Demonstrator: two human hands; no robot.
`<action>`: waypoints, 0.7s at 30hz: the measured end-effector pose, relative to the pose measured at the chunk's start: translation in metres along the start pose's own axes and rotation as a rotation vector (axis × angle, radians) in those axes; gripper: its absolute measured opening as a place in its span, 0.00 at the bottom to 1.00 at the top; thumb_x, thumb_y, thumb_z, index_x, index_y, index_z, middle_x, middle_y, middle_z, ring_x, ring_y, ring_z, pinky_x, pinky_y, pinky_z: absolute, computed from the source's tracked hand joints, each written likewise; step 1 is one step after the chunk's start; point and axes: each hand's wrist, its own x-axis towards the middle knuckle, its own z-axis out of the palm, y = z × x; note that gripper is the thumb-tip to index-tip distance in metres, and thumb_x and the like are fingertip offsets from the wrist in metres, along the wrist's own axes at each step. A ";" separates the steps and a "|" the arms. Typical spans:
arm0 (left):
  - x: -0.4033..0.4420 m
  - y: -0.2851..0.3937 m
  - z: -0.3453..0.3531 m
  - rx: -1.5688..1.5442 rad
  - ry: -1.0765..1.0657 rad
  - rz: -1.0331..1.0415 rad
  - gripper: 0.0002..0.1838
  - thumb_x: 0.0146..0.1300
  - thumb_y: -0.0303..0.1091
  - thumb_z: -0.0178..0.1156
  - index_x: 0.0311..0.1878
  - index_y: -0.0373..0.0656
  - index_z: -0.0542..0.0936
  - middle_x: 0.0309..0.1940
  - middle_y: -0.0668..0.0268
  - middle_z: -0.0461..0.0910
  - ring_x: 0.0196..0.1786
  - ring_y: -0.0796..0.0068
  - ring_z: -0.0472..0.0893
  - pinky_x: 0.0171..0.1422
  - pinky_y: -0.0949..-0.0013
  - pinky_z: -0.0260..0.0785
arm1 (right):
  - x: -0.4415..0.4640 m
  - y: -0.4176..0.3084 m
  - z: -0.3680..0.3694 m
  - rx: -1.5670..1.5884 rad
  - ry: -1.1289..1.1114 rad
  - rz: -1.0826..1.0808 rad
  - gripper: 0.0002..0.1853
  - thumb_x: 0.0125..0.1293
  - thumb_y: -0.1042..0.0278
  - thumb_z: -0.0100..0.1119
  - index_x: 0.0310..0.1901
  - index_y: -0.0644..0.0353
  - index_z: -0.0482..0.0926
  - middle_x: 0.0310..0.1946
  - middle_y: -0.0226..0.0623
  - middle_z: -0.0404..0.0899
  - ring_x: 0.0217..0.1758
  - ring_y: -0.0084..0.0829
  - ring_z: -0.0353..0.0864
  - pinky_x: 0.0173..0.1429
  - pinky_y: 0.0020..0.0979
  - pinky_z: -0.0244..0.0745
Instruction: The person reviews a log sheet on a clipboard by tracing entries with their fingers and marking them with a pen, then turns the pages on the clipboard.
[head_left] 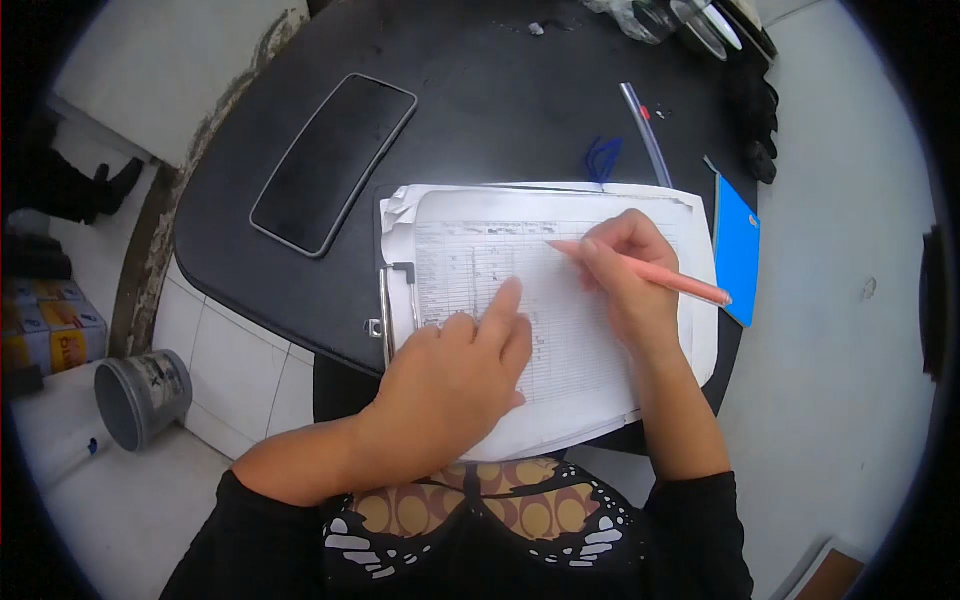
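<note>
A printed form with a table of rows and columns (575, 330) lies on top of a stack of papers on a clipboard, whose metal clip (388, 315) is at the left. My right hand (632, 275) is closed around a pink-orange pen (680, 283), its tip at the upper middle of the form. Resting on the sheet, my left hand (455, 370) holds nothing; its index finger is stretched out at a row and the other fingers are partly bent. The palm covers the lower left of the form.
The black table (480, 100) carries a smartphone (335, 165) at the left, a blue notebook (737, 250) at the right and a clear tube-like stick (648, 135) behind the papers. Clear plastic items (650, 20) sit at the back. A grey bucket (145, 400) lies on the floor.
</note>
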 end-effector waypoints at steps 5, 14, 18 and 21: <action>-0.001 -0.005 -0.001 -0.025 0.012 0.041 0.34 0.54 0.47 0.70 0.60 0.33 0.75 0.69 0.39 0.63 0.34 0.69 0.75 0.35 0.69 0.73 | -0.005 0.007 0.003 0.079 0.029 -0.014 0.06 0.61 0.74 0.65 0.29 0.57 0.76 0.22 0.30 0.79 0.23 0.16 0.74 0.29 0.21 0.68; -0.008 -0.006 0.003 0.032 0.068 0.054 0.33 0.56 0.49 0.68 0.58 0.34 0.76 0.68 0.37 0.64 0.33 0.69 0.75 0.50 0.60 0.70 | -0.008 0.003 0.008 0.101 -0.016 -0.053 0.07 0.64 0.75 0.64 0.30 0.58 0.75 0.24 0.30 0.78 0.25 0.16 0.72 0.31 0.20 0.67; -0.007 -0.005 0.007 0.061 0.106 0.053 0.33 0.56 0.50 0.68 0.58 0.34 0.76 0.67 0.37 0.65 0.33 0.65 0.76 0.64 0.47 0.64 | -0.009 0.005 0.009 0.116 -0.009 -0.056 0.08 0.66 0.73 0.62 0.30 0.58 0.74 0.24 0.31 0.78 0.25 0.17 0.72 0.31 0.21 0.68; -0.004 -0.003 0.008 0.027 0.102 0.019 0.33 0.56 0.49 0.69 0.57 0.34 0.76 0.67 0.37 0.65 0.33 0.65 0.78 0.67 0.39 0.61 | -0.007 0.010 0.007 0.131 -0.003 -0.078 0.09 0.67 0.71 0.61 0.30 0.58 0.73 0.24 0.32 0.77 0.24 0.17 0.72 0.30 0.21 0.69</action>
